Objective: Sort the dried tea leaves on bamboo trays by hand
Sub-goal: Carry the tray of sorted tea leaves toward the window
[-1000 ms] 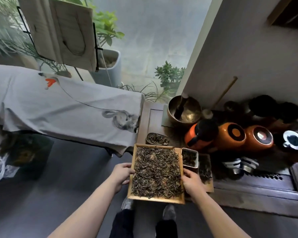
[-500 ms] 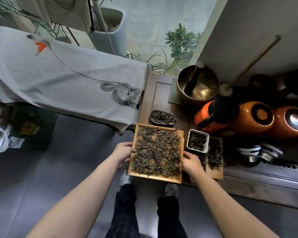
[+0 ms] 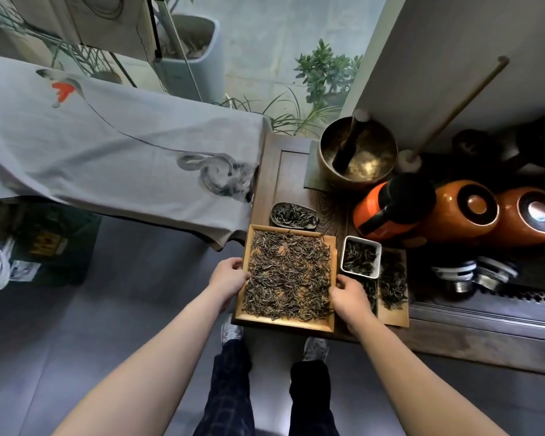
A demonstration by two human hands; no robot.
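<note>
- Gripping the bamboo tray [image 3: 284, 322] by its two side rims, the person has the left hand [image 3: 228, 283] curled over the left edge and the right hand [image 3: 350, 294] closed on the right edge, thumb just inside the rim near the leaves.
- Both hands are clamped on that tray, set wide apart with its full width between them; neither is picking leaves at this moment.
- Both forearms reach forward and down from the bottom of the view, bare, converging a little toward the tray, wrists roughly level with each other.
- To do this step well, I judge the tray should be kept flat and level, since the dried tea leaves [image 3: 288, 275] lie in a loose, even layer almost to the rims and would slide or spill with any tilt.
- Its near edge juts past the front of the dark wooden table [image 3: 291, 171], over the person's shoes, so I would want it seated fully on the wood before either hand lets go.
- Just beside the right hand stands a small white square dish [image 3: 361, 258] of leaves, resting on a second, narrower bamboo tray [image 3: 394, 314] that carries darker leaves.
- Beyond the main tray sits a small oval dish [image 3: 294, 215], also holding leaves, close to its far rim.
- Farther back are a brass bowl [image 3: 357, 152] and orange jars [image 3: 463, 212], well clear of the work.
</note>
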